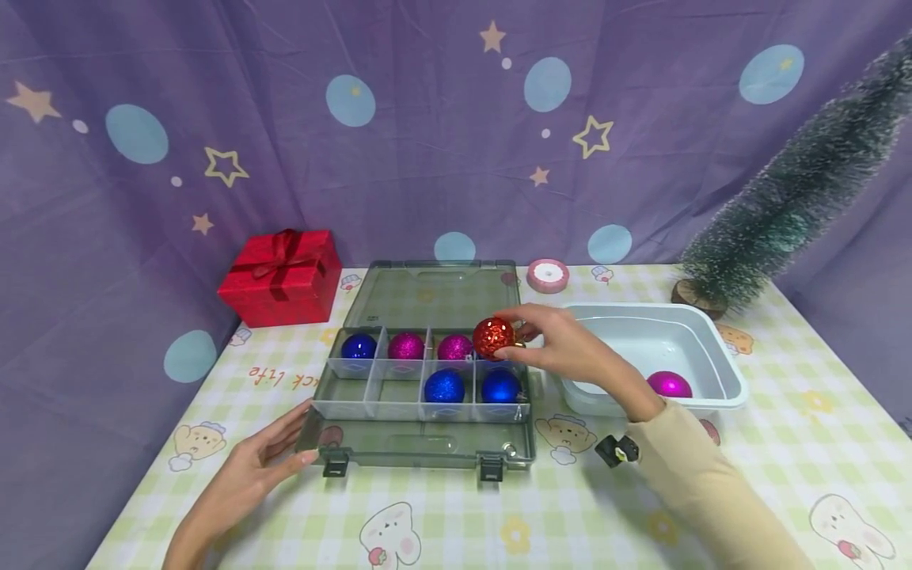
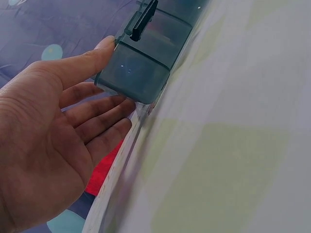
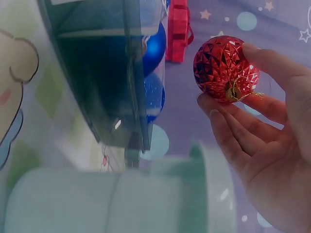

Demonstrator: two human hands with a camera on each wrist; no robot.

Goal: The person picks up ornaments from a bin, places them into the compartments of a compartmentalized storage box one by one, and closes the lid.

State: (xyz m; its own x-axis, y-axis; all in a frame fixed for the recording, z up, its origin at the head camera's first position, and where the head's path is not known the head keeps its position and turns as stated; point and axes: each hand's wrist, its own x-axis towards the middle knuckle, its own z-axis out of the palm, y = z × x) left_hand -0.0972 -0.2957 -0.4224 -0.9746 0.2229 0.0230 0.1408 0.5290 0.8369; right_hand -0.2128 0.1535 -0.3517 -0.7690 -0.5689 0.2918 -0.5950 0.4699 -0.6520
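In the head view my right hand [image 1: 563, 336] holds a shiny red Christmas ball [image 1: 493, 339] by thumb and fingertips, just above the back right compartment of a clear grey divider box [image 1: 427, 443]. Facets and a gold cap show on the red Christmas ball [image 3: 224, 68] in the right wrist view. The box's back row holds a blue ball [image 1: 359, 346] and two pink glitter balls [image 1: 406, 347]. Two blue balls [image 1: 444, 386] sit in its front row, at the right. My left hand [image 1: 249, 467] touches the box's front left corner, its fingers loosely extended.
Right of the box stands a pale blue plastic basin [image 1: 727, 380] with a magenta ball [image 1: 670, 385] inside. A small black object [image 1: 617, 450] lies before it. Behind are a red gift box [image 1: 285, 277], a pink ribbon roll [image 1: 548, 275] and a small Christmas tree [image 1: 791, 198].
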